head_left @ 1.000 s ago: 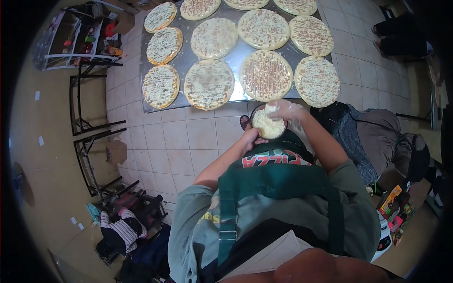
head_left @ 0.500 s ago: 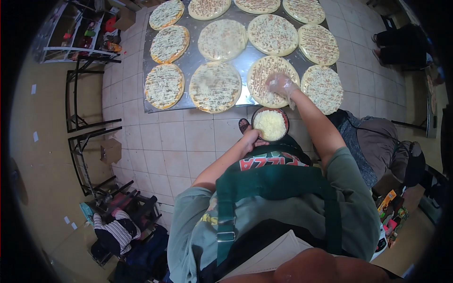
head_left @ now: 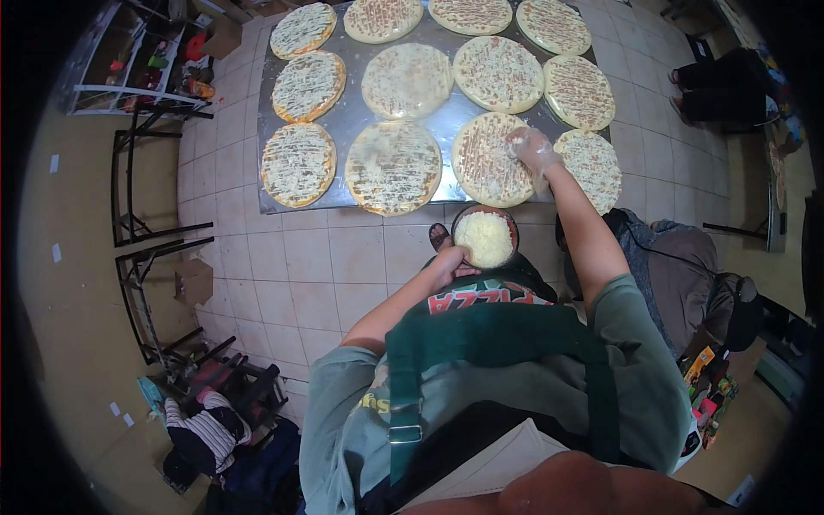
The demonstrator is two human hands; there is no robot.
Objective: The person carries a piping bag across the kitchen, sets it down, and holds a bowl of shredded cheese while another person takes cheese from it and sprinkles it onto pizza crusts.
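Note:
My left hand (head_left: 452, 261) grips the near left rim of a round bowl (head_left: 514, 238) filled with white shredded cheese (head_left: 482, 239), held in front of my apron. My right hand (head_left: 534, 152), in a clear plastic glove, is over the right part of a cheese-topped pizza (head_left: 487, 163) at the table's near edge. Its fingers point down and left, and whether they hold any cheese is too small to tell. Several more round pizzas lie in rows on the metal table (head_left: 343, 103), among them one (head_left: 589, 169) just right of my right hand.
Folded clothing and bags (head_left: 687, 283) lie at the right. A person's dark-trousered legs (head_left: 725, 88) show at the upper right. At the left are black metal frames (head_left: 120, 189), a cardboard box (head_left: 194, 281) and a shelf rack (head_left: 129, 77).
My right hand has gone from the bowl to the near pizza, then moved toward its right side. The cheese in the bowl is now uncovered. The view has shifted slightly.

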